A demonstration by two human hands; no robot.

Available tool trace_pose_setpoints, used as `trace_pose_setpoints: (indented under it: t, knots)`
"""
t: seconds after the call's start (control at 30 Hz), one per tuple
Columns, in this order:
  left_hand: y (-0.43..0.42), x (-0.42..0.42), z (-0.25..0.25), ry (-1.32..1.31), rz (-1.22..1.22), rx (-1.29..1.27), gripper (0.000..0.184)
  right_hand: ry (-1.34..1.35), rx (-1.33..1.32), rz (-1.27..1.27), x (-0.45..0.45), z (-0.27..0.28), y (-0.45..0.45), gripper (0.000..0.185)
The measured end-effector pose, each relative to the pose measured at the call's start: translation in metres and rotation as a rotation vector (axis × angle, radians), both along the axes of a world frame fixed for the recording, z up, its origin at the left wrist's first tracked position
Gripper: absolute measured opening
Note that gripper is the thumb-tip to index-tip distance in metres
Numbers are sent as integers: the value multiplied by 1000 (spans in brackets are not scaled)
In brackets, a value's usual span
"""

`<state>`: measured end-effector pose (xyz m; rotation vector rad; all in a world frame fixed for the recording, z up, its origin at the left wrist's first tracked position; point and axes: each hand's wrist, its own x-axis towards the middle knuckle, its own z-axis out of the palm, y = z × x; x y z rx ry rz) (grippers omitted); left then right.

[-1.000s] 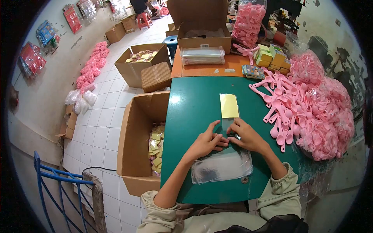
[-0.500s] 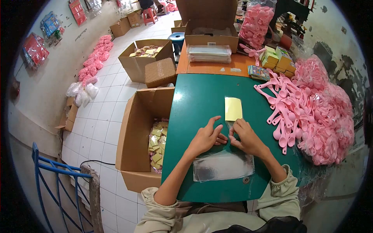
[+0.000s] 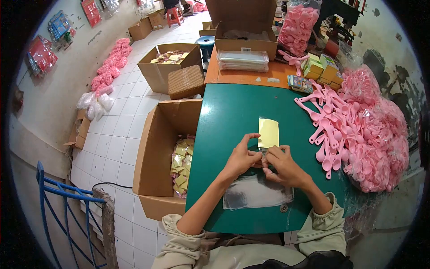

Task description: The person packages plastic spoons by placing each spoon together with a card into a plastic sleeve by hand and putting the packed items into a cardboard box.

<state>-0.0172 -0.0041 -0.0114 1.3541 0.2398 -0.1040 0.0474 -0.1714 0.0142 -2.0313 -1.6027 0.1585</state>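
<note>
A clear plastic bag with a yellow card in its far end lies on the green table. At the bag's near end my right hand has its fingers pinched on the plastic. My left hand meets it from the left, thumb and fingertips closed on the same near end, with the index finger reaching toward the card. Just below both hands lies a stack of flat clear bags. Part of the gripped plastic is hidden by my fingers.
Pink spoons are heaped at the right beside bulging plastic bags of spoons. An open carton holding packed yellow cards stands left of the table. Behind are clear bag stacks, small yellow boxes and an open box.
The yellow card and its bag have moved nearer to me. My left fingertips have closed on the bag's near end beside my right hand. The camera view has shifted slightly.
</note>
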Motion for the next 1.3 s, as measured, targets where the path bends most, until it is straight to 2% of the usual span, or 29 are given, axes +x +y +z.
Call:
trace_pose_setpoints:
  t: [0.1,0.17,0.23,0.27,0.33,0.37,0.4,0.43,0.5,0.57,0.63,0.7,0.73,0.8,0.87,0.93,1.1,1.2,1.23,1.3]
  knots:
    - [-2,1,2,1,71,130,43,63,34,83,3,13,-5,15]
    - [3,3,0,-31,85,53,36,152,88,181,14,26,-17,15]
    - [6,2,-2,-27,68,20,31,440,186,119,46,43,-53,15]
    - [8,1,-1,-15,53,28,29,635,249,-30,57,58,-82,15]
    - [11,2,0,12,17,7,27,517,301,-248,91,89,-152,18]
    - [11,2,-1,32,-5,-24,26,574,478,-248,124,82,-199,19]
    - [12,2,-1,53,-30,-56,26,660,372,-406,163,95,-249,21]
    - [12,1,0,78,-56,-58,26,-255,182,-797,201,71,-314,21]
    - [12,2,6,119,-105,-65,27,-1085,-137,-1211,230,55,-386,21]
    - [11,0,14,81,-140,64,30,-819,-300,-1446,231,79,-411,20]
    - [10,-3,13,50,-171,115,33,-1372,-232,-1246,141,110,-259,22]
    - [12,-2,9,4,-201,88,35,-585,87,-880,144,60,-210,18]
    - [11,-3,11,-5,-206,45,36,-238,144,-699,115,52,-163,17]
    - [12,-5,15,-28,-211,-39,36,120,65,-259,46,55,-75,15]
    - [12,-8,16,-51,-192,-117,36,182,-3,-113,13,39,-28,14]
    - [14,-9,20,-55,-167,-196,35,-16,43,-262,11,12,-10,20]
    - [17,-16,41,11,-137,-324,35,-35,385,-373,23,-4,-6,17]
    - [8,-8,20,-160,-69,181,37,107,421,-371,25,-6,-13,15]
    - [3,-6,16,-194,-25,312,29,185,406,-351,26,-6,-15,15]
    - [1,-3,12,-181,-19,421,21,369,397,-338,27,-9,-19,14]
